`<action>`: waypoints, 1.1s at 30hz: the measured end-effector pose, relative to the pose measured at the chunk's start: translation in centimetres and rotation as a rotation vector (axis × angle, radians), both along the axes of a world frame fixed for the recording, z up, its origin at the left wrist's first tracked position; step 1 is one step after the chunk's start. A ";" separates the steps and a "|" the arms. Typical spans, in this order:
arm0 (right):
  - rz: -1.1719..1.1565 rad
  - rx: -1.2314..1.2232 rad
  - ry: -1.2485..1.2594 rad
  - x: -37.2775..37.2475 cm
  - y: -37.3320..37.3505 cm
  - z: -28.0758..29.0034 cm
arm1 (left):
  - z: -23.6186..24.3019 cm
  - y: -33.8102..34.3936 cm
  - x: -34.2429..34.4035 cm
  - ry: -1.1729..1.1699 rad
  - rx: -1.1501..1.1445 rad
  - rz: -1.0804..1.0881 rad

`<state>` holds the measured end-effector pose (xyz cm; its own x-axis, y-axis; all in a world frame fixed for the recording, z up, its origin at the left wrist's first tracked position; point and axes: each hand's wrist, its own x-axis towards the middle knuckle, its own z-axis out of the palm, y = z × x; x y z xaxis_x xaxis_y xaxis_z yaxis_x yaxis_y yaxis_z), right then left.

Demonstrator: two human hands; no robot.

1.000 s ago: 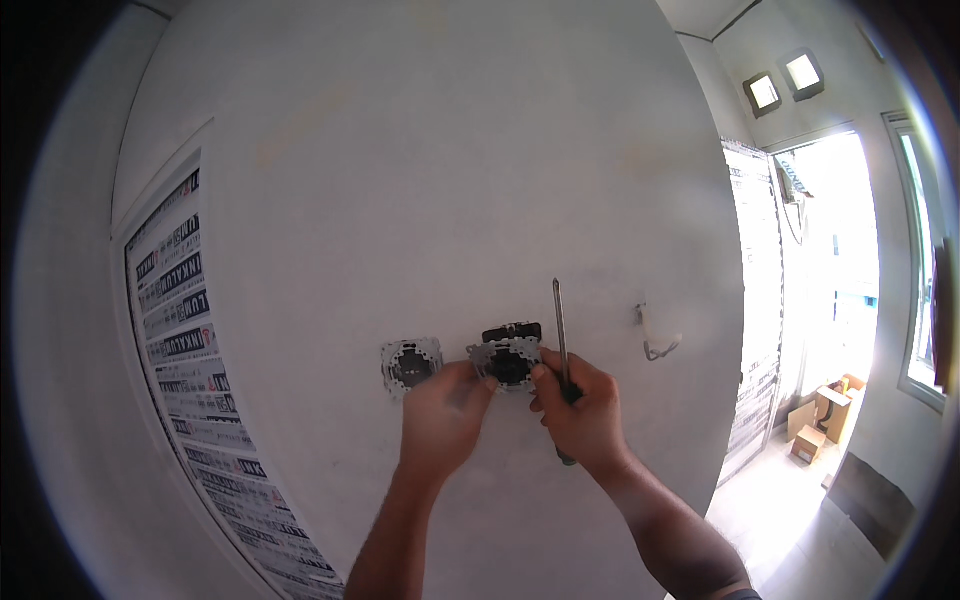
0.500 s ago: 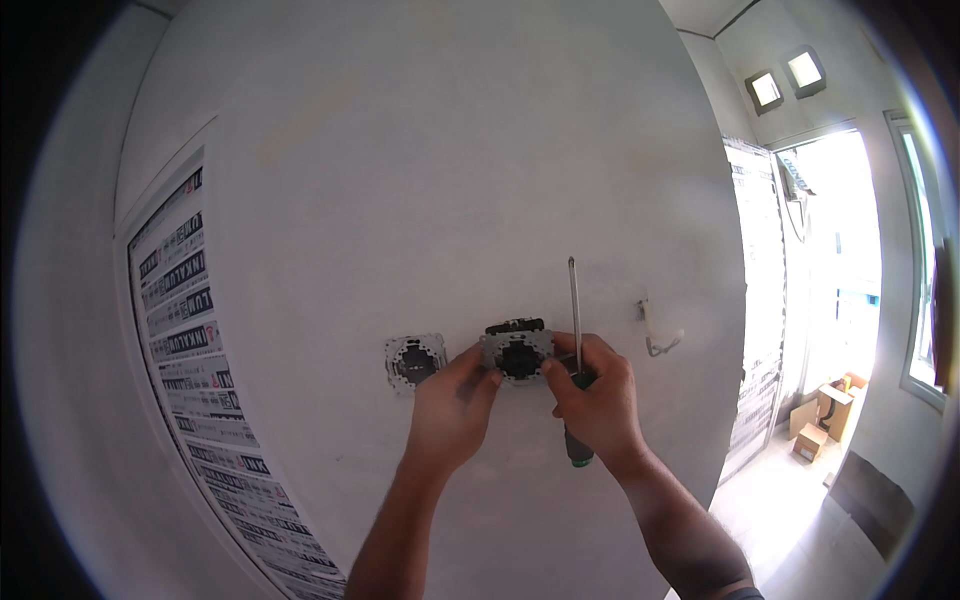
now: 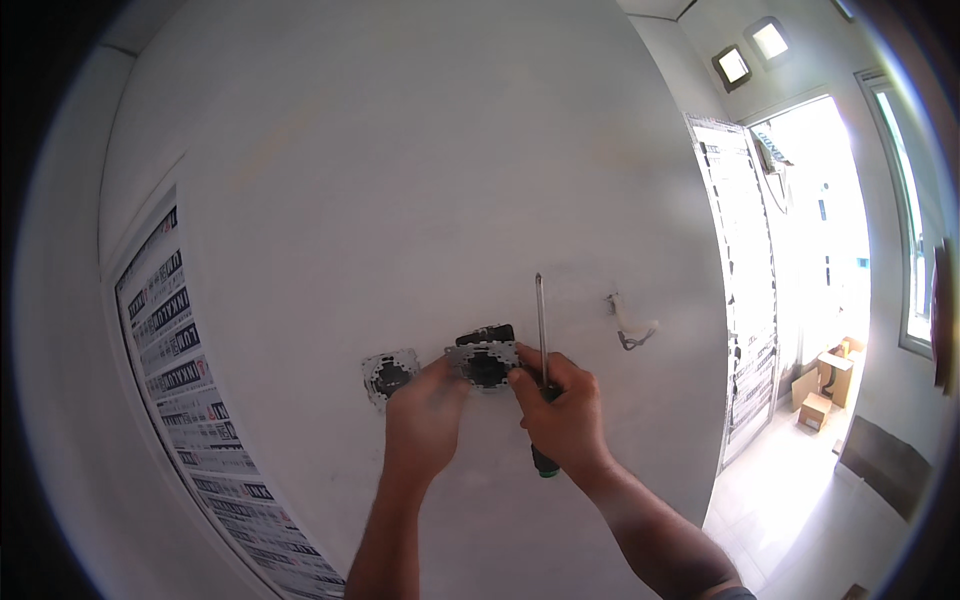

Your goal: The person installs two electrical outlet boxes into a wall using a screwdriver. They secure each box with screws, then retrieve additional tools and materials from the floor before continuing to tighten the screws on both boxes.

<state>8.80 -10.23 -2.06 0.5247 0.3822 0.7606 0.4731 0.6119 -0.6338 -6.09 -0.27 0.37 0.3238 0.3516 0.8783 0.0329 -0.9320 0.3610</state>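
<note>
Head: forearms (image 3: 393,525) (image 3: 650,522) converge at socket (image 3: 486,368).

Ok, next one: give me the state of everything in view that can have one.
Left grip: closed on the held socket frame
Right grip: closed on frame and screwdriver
Held socket frame: uncovered, both hands on it
Black box: partly hidden behind the frame
Screwdriver: tip up
Other socket frame: on the wall, uncovered
Wires: sticking out, bent
Doorway: open
</note>
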 end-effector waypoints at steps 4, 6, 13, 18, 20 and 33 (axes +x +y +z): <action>-0.026 0.095 -0.057 0.5 0.8 -0.4 | 0.1 0.2 0.4 -0.002 0.005 -0.024; -0.074 0.188 -0.108 0.1 1.2 -0.5 | 0.1 0.4 0.2 -0.008 -0.014 0.000; 0.161 0.091 0.154 -0.6 -4.9 -5.9 | 2.2 -3.1 -1.4 -0.003 0.171 0.177; 0.649 -0.714 0.171 -0.6 -10.8 -15.9 | 7.1 -4.7 -1.1 0.207 0.870 0.127; 0.712 -0.995 0.188 -0.8 -12.6 -24.1 | 9.7 -5.0 0.3 0.396 0.906 -0.003; 0.386 -0.834 0.720 -8.7 -20.5 -29.5 | 12.2 1.9 2.6 0.614 0.867 -0.221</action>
